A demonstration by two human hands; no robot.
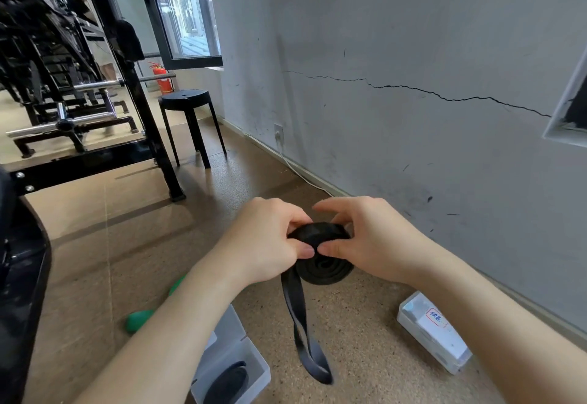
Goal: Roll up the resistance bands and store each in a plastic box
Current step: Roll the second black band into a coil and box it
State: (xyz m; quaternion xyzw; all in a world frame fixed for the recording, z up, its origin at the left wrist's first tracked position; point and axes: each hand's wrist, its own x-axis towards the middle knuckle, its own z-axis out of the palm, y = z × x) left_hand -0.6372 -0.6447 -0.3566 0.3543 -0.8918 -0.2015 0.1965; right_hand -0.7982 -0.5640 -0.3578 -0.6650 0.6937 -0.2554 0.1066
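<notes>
Head cam: black band half rolled, both hands on it

Left hand (pixel 266 241) and right hand (pixel 374 241) both pinch the band (pixel 324 268) at the top of its coil. Thumbs and fingers are clamped on the rubber, and it's held up over the floor. A loose tail (pixel 301 333) hangs below the coil in a twisted loop. Down-left of the coil sits an open box (pixel 254 359) with another rolled band (pixel 227 384) inside. Down-right of it there's a closed box (pixel 435 333) with a label. Some green thing (pixel 139 321) lies on the floor, off to the coil's lower left.
</notes>
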